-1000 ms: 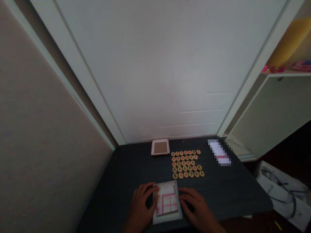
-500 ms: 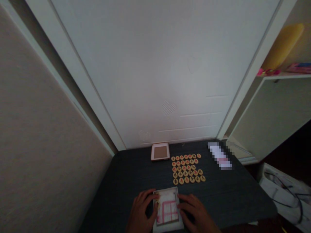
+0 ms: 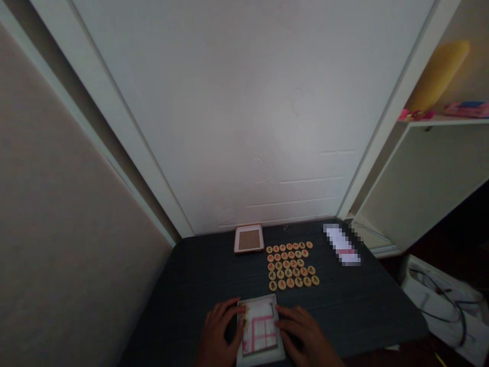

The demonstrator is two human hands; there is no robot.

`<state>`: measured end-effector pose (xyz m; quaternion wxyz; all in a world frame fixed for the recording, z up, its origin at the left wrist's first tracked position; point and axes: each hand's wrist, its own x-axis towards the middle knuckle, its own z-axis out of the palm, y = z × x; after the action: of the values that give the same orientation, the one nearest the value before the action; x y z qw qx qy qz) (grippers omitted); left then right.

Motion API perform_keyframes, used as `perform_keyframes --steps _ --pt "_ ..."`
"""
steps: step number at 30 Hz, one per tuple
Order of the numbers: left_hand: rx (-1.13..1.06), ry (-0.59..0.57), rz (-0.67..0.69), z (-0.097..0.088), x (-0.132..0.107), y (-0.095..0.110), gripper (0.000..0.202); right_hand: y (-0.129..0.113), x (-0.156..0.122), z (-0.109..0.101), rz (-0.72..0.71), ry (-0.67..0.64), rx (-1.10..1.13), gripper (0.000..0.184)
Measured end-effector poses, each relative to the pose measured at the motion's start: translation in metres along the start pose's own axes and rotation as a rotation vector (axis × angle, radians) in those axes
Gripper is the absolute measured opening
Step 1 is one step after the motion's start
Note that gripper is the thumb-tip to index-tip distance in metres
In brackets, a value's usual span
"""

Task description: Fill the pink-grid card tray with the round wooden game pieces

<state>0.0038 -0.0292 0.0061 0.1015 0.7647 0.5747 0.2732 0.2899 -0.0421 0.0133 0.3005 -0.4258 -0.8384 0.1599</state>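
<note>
At the lower middle of the frame, a shallow white box [image 3: 281, 352] with a pink-lined panel [image 3: 262, 326] lying inside it is flanked by 2 hands. Its left side is touched by the left hand [image 3: 220, 331], whose fingers are spread, with the thumb well parted from them. Its right side is met by the right hand [image 3: 305, 334], its fingers likewise apart; how much pressure is being applied cannot be told.

Above the box, 5 rows of round discs [image 3: 286, 264] are laid out on the dark bench [image 3: 202, 270]. Near the bench's far edge, a shallow tray [image 3: 248, 251] is seen left of them, and a pixelated item [image 3: 342, 245] right of them.

If the box were pushed up the frame, the lowest row could be scattered. If it were drawn downward, its near end might be carried over the bench's near edge. With uneven pressure from the sides, the box could be skewed or the panel shifted.
</note>
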Motion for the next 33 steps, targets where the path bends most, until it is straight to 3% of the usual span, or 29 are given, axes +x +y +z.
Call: perform_keyframes --steps 16,26,33 --pt "-0.013 0.009 -0.008 -0.0007 -0.0005 0.0019 0.022 0.0017 -0.0009 0.0011 0.031 -0.024 -0.012 0.028" --pt "-0.024 0.009 -0.020 -0.0036 -0.0006 0.0065 0.023 -0.0019 -0.0025 0.0011 0.084 0.058 0.067 0.021" --pt "-0.021 0.021 -0.013 -0.0048 -0.0018 0.0063 0.025 -0.0008 -0.0034 0.0018 0.094 0.002 0.040 0.025"
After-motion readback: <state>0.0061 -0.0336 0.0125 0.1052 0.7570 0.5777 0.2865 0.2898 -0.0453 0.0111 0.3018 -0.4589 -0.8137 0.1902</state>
